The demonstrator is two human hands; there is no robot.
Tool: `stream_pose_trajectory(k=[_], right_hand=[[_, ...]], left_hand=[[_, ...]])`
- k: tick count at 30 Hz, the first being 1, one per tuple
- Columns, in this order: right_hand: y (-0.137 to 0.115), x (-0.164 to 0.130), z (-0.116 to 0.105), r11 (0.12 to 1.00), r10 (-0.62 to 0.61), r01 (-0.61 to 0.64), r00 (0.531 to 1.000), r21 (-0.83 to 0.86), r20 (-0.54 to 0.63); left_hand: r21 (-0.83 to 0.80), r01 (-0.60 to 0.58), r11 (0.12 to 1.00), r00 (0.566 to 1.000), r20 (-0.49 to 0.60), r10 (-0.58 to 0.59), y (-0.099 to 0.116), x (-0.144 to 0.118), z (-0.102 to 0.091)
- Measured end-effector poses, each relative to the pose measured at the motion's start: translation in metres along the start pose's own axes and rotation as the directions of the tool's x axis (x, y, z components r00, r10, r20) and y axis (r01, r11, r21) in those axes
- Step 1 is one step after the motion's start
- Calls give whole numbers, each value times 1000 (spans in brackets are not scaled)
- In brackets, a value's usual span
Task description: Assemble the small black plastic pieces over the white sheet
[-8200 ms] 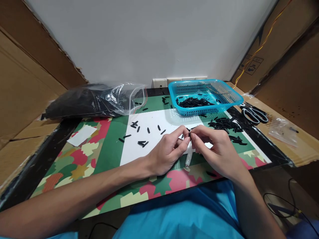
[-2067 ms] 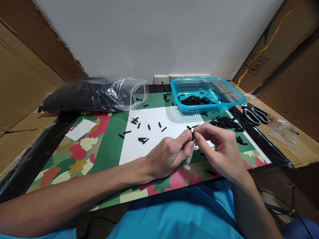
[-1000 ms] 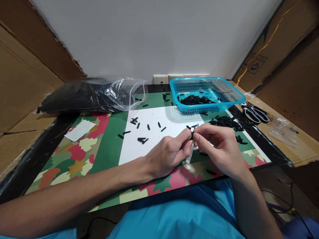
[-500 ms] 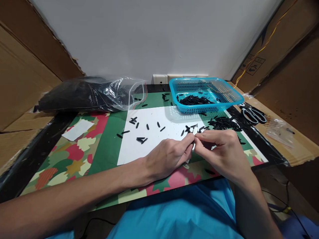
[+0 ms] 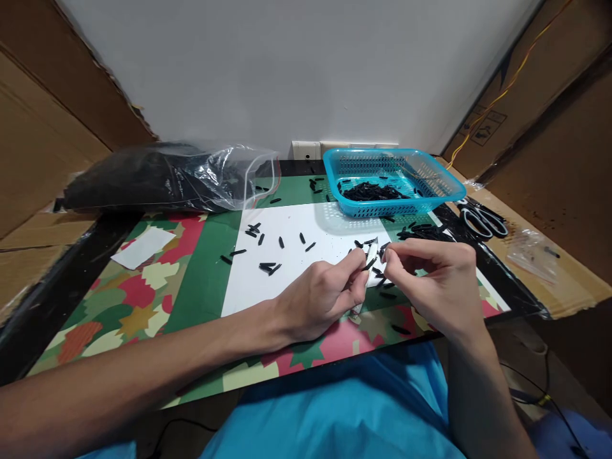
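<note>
Now white strip (image 5: 370, 254) pinched between left hand (image 5: 321, 298) fingers (image 5: 359, 275), right hand (image 5: 437, 287) beside

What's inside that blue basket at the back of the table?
The blue basket holds a heap of small black pieces, lying loose on its floor. Its near wall hides whatever lies low against that side, so a count is not possible.

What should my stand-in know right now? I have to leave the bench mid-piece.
Left hand: pinching a small white strip.
Right hand: fingertips meet the left at the strip's top, beside a small black piece; its grip is unclear.
Done: some black pieces in the blue basket.
Left: loose pieces on the white sheet, a heap by the basket, and a full plastic bag.
</note>
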State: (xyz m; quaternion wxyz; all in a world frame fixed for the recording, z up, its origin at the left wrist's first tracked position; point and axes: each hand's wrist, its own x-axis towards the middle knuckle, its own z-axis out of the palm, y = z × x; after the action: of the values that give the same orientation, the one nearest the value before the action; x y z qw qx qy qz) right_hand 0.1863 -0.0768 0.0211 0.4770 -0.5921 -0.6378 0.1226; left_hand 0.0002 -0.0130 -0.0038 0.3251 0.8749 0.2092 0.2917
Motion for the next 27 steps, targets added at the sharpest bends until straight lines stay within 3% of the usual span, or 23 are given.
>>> stream_pose_trajectory(k=[7,11,18,27], right_hand=[[1,1,-1,989,17,-35,991,142,132],[1,3,-1,989,20,-40,991,146,135],[7,4,-1,1000,-7,7,999,13,40],[6,3,0,975,-44,16,991,221,123]], left_hand=[[-122,104,987,994,-14,-107,2,2,-2],[-243,169,955,986,41,-164,3,2,-7],[-404,235,884,971,57,-233,-1,3,-7],[-521,266,811,962,84,-261,-2,6,-7]])
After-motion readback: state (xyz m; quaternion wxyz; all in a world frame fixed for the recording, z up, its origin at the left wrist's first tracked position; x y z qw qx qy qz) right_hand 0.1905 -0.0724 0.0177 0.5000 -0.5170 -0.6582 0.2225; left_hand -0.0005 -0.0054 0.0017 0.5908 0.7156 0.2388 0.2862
